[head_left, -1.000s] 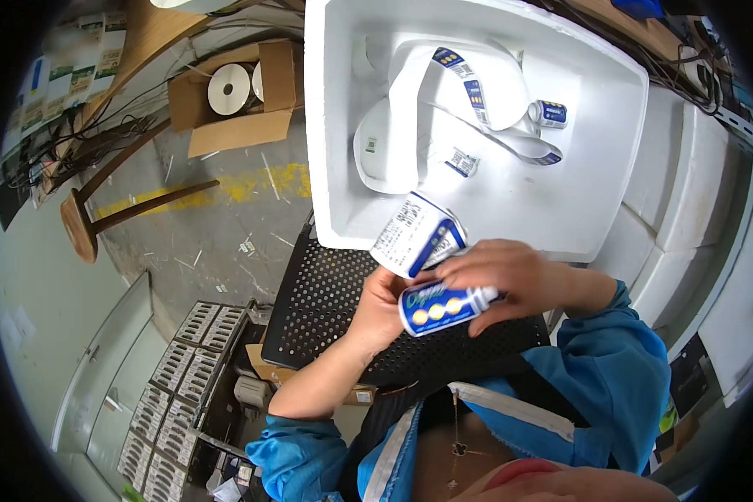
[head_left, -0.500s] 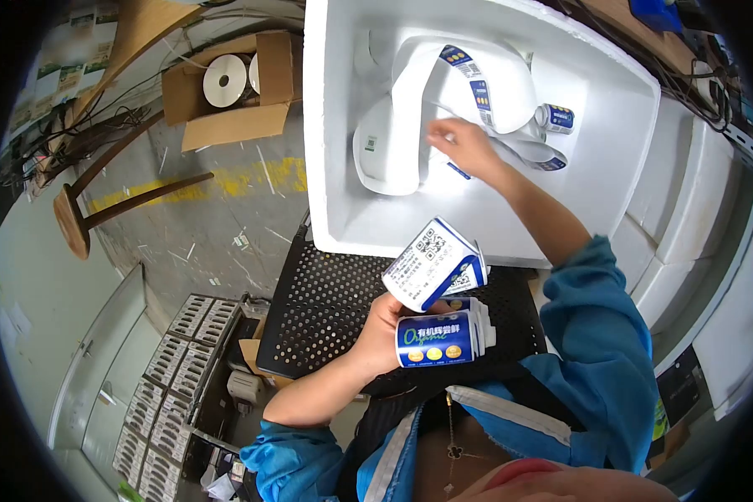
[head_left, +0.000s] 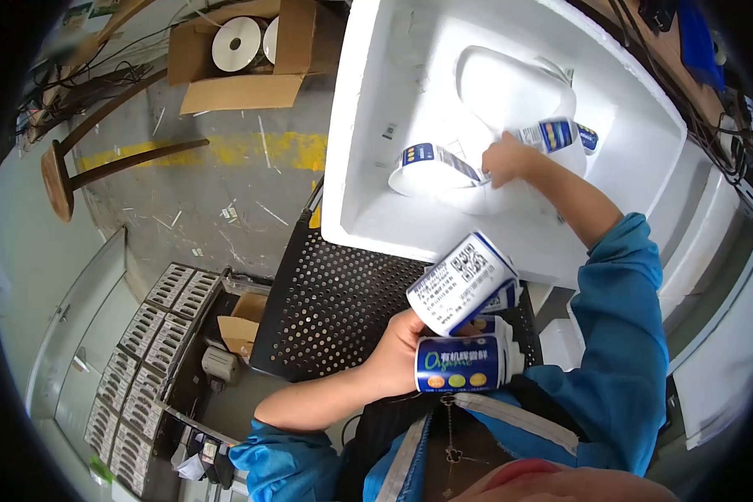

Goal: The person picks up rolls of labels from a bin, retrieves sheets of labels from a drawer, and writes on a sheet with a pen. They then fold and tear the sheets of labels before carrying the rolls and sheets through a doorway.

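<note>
My left hand (head_left: 397, 347) is wrapped round rolls of printed labels close to my chest. One label roll (head_left: 464, 284), white with a QR code, tilts above a blue label roll (head_left: 458, 366) marked "Organic"; part of another shows behind them. Inside the white foam box (head_left: 349, 142), my right hand (head_left: 510, 159) pinches a long, loosely curling label strip (head_left: 435, 156). White backing loops spread on both sides of these fingers, with blue printed labels on some parts. A small blue label roll (head_left: 588, 139) lies in the box just beyond the right hand.
Under the foam box is a black perforated surface (head_left: 335, 293). An open cardboard box (head_left: 243, 92) with white rolls stands on the floor at upper left, near a wooden stool (head_left: 57, 180). Stacked patterned boxes (head_left: 146, 351) are at lower left. Cables run along the upper right.
The view has shifted. My right hand has moved right and closed on the strip, whose tall loop has dropped and spread out leftward. My left hand still holds the rolls.
</note>
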The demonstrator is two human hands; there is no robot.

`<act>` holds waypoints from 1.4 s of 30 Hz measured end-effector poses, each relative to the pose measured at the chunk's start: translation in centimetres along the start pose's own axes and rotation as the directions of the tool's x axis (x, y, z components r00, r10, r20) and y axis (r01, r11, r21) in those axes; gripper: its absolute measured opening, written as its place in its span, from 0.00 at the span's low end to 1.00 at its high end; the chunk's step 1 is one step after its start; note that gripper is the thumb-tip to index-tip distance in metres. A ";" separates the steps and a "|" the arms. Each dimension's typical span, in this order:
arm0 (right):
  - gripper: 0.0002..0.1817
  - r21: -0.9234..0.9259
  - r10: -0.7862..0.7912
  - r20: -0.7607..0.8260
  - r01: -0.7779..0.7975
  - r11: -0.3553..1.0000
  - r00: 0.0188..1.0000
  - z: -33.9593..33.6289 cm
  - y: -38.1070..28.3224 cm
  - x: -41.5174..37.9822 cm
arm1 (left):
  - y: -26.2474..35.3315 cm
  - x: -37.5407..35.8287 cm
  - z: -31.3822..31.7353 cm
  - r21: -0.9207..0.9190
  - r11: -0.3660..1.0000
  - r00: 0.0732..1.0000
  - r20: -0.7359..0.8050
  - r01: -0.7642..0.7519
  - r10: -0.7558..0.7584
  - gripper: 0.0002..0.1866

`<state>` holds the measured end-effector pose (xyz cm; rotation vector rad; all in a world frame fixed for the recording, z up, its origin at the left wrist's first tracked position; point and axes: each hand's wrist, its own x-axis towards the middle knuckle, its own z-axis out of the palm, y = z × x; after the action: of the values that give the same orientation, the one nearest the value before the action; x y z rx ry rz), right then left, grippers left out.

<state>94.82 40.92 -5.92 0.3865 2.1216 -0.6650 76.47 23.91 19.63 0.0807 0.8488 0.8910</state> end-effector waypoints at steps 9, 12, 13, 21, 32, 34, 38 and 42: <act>0.25 0.765 0.695 -0.579 -0.011 0.644 0.425 -8.0 -2.5 10.1 | 1.2 0.7 0.3 0.094 0.994 0.996 -0.069 -0.052 0.059 0.27; 0.26 0.698 0.721 -0.652 -0.183 0.692 0.237 -6.8 -2.3 13.0 | 2.1 0.9 0.2 0.137 0.982 0.986 -0.078 -0.134 0.146 0.26; 0.24 0.703 0.671 -0.657 -0.043 0.710 0.345 -6.2 -2.6 13.0 | 2.2 0.6 0.1 -0.008 0.994 0.985 -0.135 -0.107 0.105 0.24; 0.12 0.623 0.708 -0.507 0.777 -0.094 0.492 -1.1 -7.4 -8.7 | 2.0 -1.6 -0.5 -0.308 0.876 0.920 -0.255 -0.370 0.299 0.16; 0.16 0.952 0.933 -0.297 0.138 0.273 0.204 5.7 -2.8 -16.6 | 1.8 -4.5 -4.1 -0.294 0.744 0.777 -0.438 -0.600 0.453 0.17; 0.14 0.905 0.919 -0.353 0.313 0.287 0.178 3.3 -2.4 -13.6 | 2.1 -4.3 -3.2 -0.329 0.759 0.816 -0.371 -0.563 0.444 0.17; 0.27 0.939 0.798 -0.342 0.164 0.301 0.496 -4.8 -3.3 -7.5 | 1.5 -4.0 -3.0 -0.213 0.787 0.750 -0.517 -0.579 0.412 0.15; 0.25 0.871 0.768 -0.259 -0.202 0.448 0.585 -6.2 -1.0 1.7 | 1.6 -3.4 -3.6 -0.202 0.812 0.757 -0.532 -0.547 0.378 0.14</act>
<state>89.34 43.82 -3.92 1.9731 1.9480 -1.1587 71.86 21.54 19.83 -0.2571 1.1344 1.5777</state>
